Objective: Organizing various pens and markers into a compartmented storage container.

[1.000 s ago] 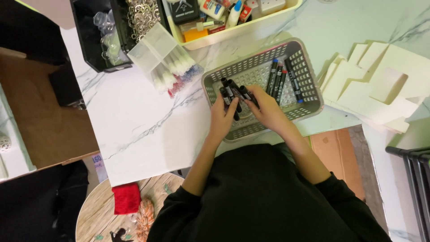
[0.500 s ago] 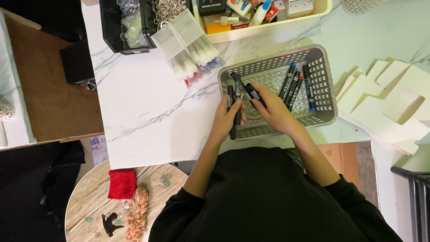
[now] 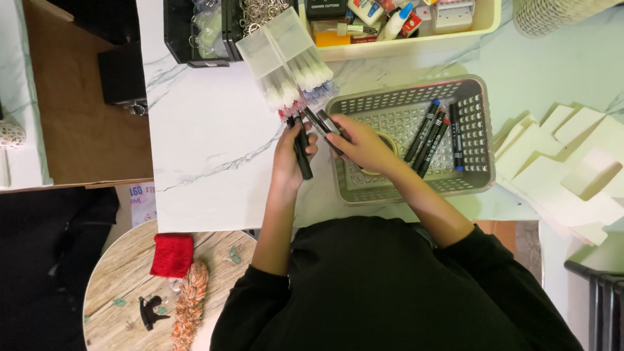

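Left hand (image 3: 290, 151) closed round a bunch of black markers (image 3: 301, 146), long axis running near edge to far edge of the tabletop, tips pointing at the far edge. Right hand (image 3: 363, 146) just beside it, fingers pinched on the far ends of a couple more dark markers (image 3: 327, 125), these angled toward the far left. Both hands sit at the left rim of the basket, touching or nearly so; the left is nearer the open white surface, the right is half over the basket.

Largest first: white marble tabletop (image 3: 208, 169), person seated at its near edge in a black top. Stack of cream paper cutouts (image 3: 572, 162) at the right edge, well apart from the hands. Grey mesh basket (image 3: 478, 162) mid-table, right of the left hand. Yellow tray (image 3: 416, 44) of glue bottles and craft bits along the far edge. Black bin (image 3: 175, 39) at the far left corner. Clear box of white-tipped sticks (image 3: 286, 55) lying just beyond the left hand, tilted. Loose markers in the basket (image 3: 435, 138), red and blue caps, lying diagonal, right of the right hand. Tape roll (image 3: 383, 146) in the basket, mostly hidden under the right wrist.
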